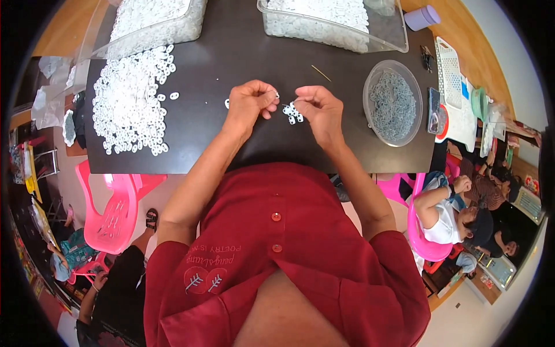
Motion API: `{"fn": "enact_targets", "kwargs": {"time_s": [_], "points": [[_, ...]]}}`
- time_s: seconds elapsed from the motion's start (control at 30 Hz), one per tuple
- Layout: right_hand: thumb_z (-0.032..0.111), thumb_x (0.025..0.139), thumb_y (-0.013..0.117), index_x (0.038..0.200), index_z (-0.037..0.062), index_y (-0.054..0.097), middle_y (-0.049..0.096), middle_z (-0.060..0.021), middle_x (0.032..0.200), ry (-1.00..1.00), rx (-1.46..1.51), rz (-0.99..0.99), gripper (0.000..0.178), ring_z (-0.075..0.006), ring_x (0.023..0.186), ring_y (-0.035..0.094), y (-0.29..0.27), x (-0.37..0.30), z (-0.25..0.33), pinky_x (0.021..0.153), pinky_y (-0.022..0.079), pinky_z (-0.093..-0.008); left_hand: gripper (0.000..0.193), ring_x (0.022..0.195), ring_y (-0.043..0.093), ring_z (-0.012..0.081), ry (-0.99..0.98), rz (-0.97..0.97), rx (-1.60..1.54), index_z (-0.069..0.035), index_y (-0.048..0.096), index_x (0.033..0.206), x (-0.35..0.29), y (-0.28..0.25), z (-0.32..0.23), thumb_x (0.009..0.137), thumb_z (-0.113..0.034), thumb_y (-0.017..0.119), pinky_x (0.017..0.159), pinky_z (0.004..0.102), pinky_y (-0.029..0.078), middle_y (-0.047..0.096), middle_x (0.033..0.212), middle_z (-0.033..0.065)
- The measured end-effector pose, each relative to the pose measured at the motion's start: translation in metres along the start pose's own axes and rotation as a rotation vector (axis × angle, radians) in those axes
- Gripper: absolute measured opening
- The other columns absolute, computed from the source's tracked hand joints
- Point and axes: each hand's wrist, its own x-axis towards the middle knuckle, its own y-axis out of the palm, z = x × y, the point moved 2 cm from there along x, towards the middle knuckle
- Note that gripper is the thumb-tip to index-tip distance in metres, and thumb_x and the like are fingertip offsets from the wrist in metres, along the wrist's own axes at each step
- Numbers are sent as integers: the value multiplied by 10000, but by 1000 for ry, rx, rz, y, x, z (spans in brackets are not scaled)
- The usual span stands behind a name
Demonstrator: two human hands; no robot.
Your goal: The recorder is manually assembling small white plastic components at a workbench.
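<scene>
Over the middle of the dark table, my left hand [250, 105] is closed in a pinch, with a small white piece [277, 95] showing at its fingertips. My right hand [322, 113] faces it a short way off, thumb and fingers pressed together; what they hold, if anything, is too small to make out. Right at its fingertips lies a little cluster of white plastic pieces with holes [292, 114]. One more white piece [227, 103] sits beside my left wrist, partly hidden. To the left spreads a large pile of white oval pieces [130, 107].
Two clear bins [191, 26] [324, 40] full of white pieces stand at the far side. A round tub [366, 110] of small grey metal parts is at right, near a phone [433, 111]. A thin yellowish stick [321, 73] lies beyond my right hand. People sit beyond the right edge.
</scene>
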Motion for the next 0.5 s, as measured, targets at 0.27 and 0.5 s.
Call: {"fn": "enact_targets", "kwargs": {"time_s": [0.27, 0.5], "points": [[-32, 784, 629, 997, -15, 596, 614, -35, 836, -105, 26, 95, 216, -72, 744, 565, 30, -15, 47, 659, 459, -199, 100, 627, 568, 109, 54, -3, -267, 7, 620, 880, -47, -1, -31, 854, -87, 599, 538, 223, 455, 627, 767, 68], [-40, 787, 627, 1012, -10, 595, 609, -26, 847, -118, 85, 112, 230, -66, 754, 559, 39, -19, 57, 655, 459, -200, 106, 640, 526, 72, 185, -77, -128, -14, 630, 910, -65, -5, -41, 851, -100, 610, 553, 199, 426, 598, 752, 13]]}}
